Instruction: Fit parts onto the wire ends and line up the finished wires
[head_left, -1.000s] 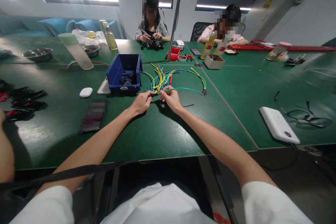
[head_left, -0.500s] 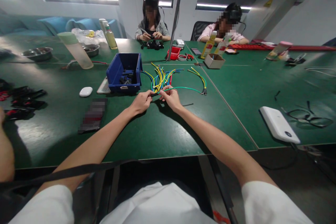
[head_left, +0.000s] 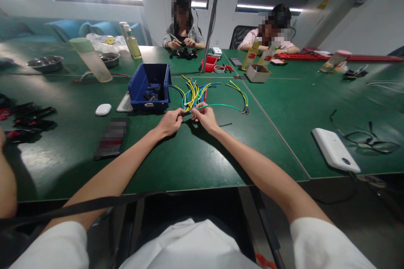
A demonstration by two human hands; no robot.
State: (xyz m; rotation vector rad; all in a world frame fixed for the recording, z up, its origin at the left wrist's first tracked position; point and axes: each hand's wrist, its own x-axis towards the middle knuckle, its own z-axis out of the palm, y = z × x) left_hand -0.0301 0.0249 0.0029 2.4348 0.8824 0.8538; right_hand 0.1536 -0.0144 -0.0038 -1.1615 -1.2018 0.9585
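Observation:
Between my two hands is a small black piece, partly covered by fingers; I cannot make out its exact kind. My left hand pinches it from the left. A green wire runs out of the closed fingers of my right hand and arcs right, ending beside black connectors on a small bunch of yellow and green wires. Just beyond my fingers lies a pile of yellow, blue and green wires. A blue bin holding black parts stands left of the pile.
A phone and a white earbud case lie left of my arms. On the right are a white power bank and eyeglasses. A small carton and red tray stand farther back. Two people sit across the table.

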